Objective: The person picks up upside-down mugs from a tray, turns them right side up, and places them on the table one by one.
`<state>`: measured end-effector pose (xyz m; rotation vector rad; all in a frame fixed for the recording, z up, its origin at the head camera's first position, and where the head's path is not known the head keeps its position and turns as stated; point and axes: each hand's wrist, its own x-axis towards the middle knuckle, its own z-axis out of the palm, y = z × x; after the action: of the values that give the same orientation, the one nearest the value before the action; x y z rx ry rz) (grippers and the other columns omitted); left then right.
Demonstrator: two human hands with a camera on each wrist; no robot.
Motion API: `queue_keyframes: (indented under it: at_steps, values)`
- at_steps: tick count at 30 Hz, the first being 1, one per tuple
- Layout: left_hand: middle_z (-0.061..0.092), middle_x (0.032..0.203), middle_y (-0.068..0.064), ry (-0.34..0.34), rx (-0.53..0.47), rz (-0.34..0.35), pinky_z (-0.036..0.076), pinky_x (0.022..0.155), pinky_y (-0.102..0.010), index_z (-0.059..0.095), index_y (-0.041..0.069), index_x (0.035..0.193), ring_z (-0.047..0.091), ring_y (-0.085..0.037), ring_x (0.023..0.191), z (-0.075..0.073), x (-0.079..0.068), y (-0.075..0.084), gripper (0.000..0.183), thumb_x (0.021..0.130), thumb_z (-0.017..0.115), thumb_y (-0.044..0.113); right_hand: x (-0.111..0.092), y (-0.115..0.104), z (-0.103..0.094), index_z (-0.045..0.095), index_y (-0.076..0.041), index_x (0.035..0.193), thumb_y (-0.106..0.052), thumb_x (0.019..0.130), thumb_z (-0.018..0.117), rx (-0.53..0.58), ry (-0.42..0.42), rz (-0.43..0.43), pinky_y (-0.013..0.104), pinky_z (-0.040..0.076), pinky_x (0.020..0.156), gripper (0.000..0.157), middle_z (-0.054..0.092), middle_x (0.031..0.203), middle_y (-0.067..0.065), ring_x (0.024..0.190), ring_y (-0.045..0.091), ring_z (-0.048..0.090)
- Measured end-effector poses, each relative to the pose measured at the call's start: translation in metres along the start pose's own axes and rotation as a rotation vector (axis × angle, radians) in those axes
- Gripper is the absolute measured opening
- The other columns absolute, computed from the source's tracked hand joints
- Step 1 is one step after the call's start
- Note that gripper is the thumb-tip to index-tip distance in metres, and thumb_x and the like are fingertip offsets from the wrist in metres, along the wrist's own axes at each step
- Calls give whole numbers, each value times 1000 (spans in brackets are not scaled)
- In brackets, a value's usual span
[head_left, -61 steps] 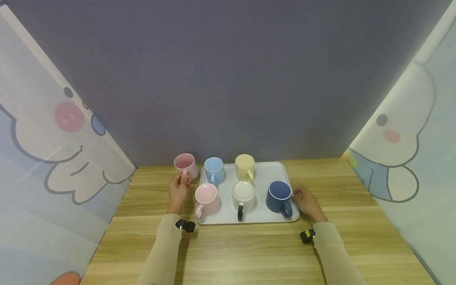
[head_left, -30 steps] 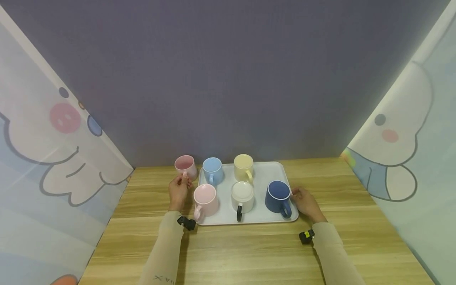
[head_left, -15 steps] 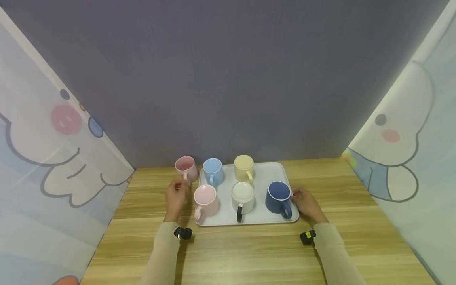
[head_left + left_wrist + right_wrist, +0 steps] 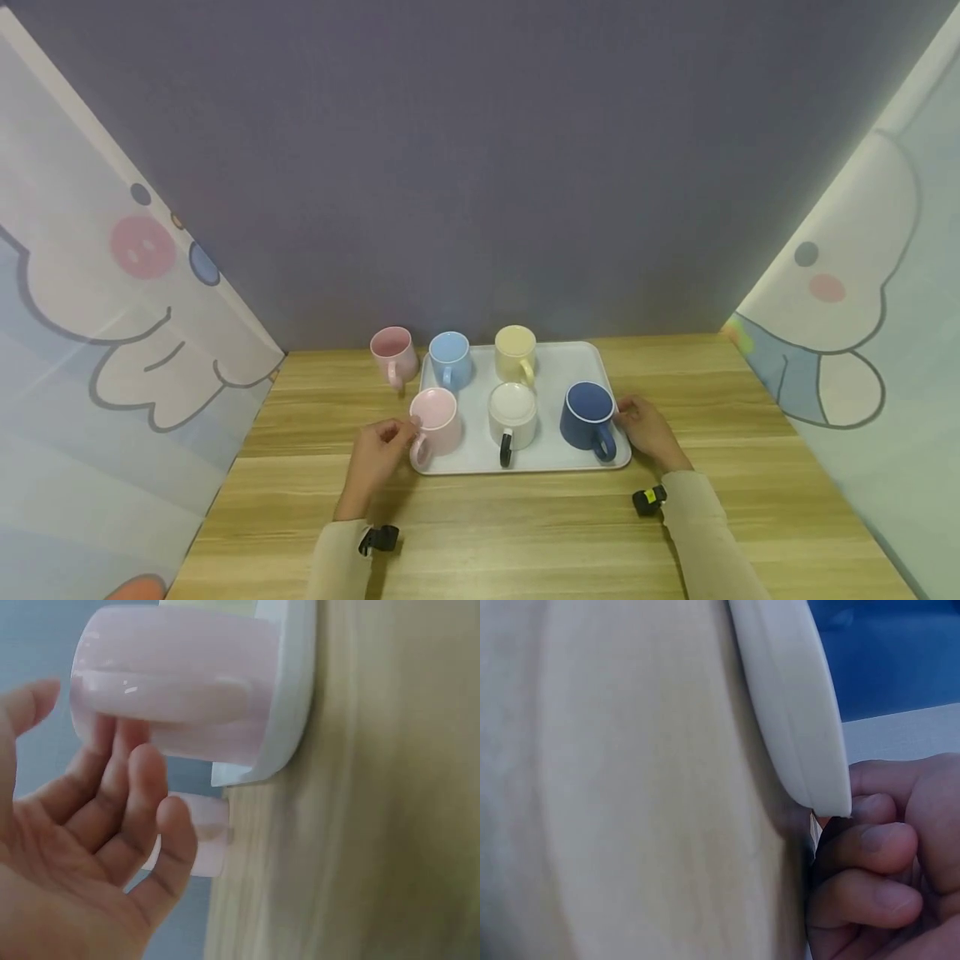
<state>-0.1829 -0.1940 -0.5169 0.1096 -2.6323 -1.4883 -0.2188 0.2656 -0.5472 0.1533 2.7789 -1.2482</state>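
Note:
My left hand point(image 4: 377, 450) is beside the front pink mug point(image 4: 442, 433), thumb and fingers apart. In the left wrist view its fingertips overlap that mug near the handle point(image 4: 172, 696). The mug stands base up on the front left of a white tray point(image 4: 465, 461). My right hand point(image 4: 647, 429) grips the tray's right edge, next to the dark blue mug point(image 4: 583, 421); its lower fingers are curled in the right wrist view. Behind my left hand, an upright pink mug point(image 4: 397, 360) stands on the table, its handle towards me.
A white mug with a black handle point(image 4: 513, 421), a light blue mug point(image 4: 452, 367) and a yellow mug point(image 4: 514, 357) also stand base up on the tray. The wooden table point(image 4: 510, 533) ends at a grey back panel point(image 4: 480, 208).
My left hand has let go of the upright pink mug's handle and come back towards me, to the front pink mug. The right hand has stayed at the tray's edge.

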Motion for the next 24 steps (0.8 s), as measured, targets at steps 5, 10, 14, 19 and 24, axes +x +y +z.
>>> queue_keyframes:
  at_steps: [5,10,14,19,24]
  values:
    - [60,68,1,-88,-63,-30,43,56,-24,75,7,79,51,-10,64,6,-8,-4,35,96,71,37,0,0,-1,57,4,123,-17,100,55,-1,-2,2,53,49,89,31,67,113,26,105,37,63]
    - [60,69,-4,-109,-152,-45,42,55,-23,74,1,80,51,-11,62,14,-11,-7,28,98,69,22,0,1,1,59,4,121,-17,99,56,-4,11,3,45,49,84,30,68,108,23,100,35,63]
    - [66,77,-9,-135,-226,-58,43,63,-23,73,-3,82,54,-10,71,19,-14,-8,32,101,65,22,0,2,1,60,3,120,-17,99,55,-17,18,-2,41,48,80,30,68,105,22,96,33,63]
    - [66,74,-13,-143,-310,-86,40,63,-23,69,-8,82,52,-11,71,23,-20,-4,36,103,62,21,0,3,2,61,3,120,-17,100,55,-20,17,-2,39,48,80,29,68,105,21,96,31,63]
    - [62,68,-9,-120,-332,-102,39,59,-22,67,-11,84,50,-12,65,26,-20,-1,38,103,61,21,0,2,1,61,4,121,-15,101,55,-13,17,-9,45,49,83,29,68,107,22,98,33,63]
